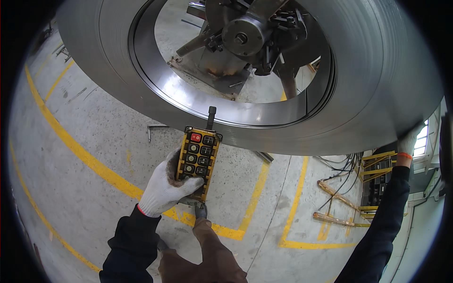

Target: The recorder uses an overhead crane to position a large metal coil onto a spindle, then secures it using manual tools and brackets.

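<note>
In my left hand (165,185), in a white knitted glove with dark patches on the grip side, is a yellow-and-black remote control (198,162). My thumb lies across its lower buttons. It has a red button at the top, rows of dark push buttons and a short black antenna. Just beyond it hangs a huge coil of steel strip (108,61), its ring filling the upper view. My right hand (408,141), also gloved, is raised at far right against the coil's outer edge. Its fingers are hidden there, so their grip does not show.
Through the coil's opening a machine hub (243,37) with arms shows. Yellow lines (106,173) mark the concrete floor. At right stand a yellow metal frame (377,165), black cables (347,165) and wooden beams (336,194). A metal bar (158,126) lies left of the remote.
</note>
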The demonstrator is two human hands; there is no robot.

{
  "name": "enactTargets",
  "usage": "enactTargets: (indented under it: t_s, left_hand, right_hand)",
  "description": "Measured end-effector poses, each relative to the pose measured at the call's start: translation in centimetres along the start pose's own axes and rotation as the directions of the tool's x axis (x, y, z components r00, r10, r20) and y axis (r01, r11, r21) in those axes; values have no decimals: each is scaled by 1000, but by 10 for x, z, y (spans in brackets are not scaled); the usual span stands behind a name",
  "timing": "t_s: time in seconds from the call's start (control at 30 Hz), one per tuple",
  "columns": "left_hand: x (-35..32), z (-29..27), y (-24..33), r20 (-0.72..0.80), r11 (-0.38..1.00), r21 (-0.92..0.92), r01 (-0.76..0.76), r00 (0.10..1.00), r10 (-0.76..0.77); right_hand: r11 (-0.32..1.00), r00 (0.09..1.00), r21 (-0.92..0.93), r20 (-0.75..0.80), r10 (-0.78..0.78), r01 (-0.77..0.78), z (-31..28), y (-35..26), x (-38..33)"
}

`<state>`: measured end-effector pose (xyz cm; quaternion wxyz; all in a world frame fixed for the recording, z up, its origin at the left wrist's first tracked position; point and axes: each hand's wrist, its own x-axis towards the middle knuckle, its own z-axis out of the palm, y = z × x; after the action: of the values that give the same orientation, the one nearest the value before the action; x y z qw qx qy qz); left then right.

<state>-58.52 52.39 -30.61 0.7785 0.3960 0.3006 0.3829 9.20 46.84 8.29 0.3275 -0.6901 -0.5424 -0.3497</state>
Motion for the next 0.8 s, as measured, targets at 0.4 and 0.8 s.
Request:
enactTargets:
  t_s: [0.4, 0.8]
  left_hand:
    - [72, 27, 44, -8, 999, 12, -31, 999, 31]
    - [137, 33, 44, -8, 997, 7, -77, 997, 78]
  right_hand:
    - [996, 998, 60, 23, 66, -67, 68, 25, 42]
    - [998, 998, 35, 34, 51, -53, 118, 44, 78]
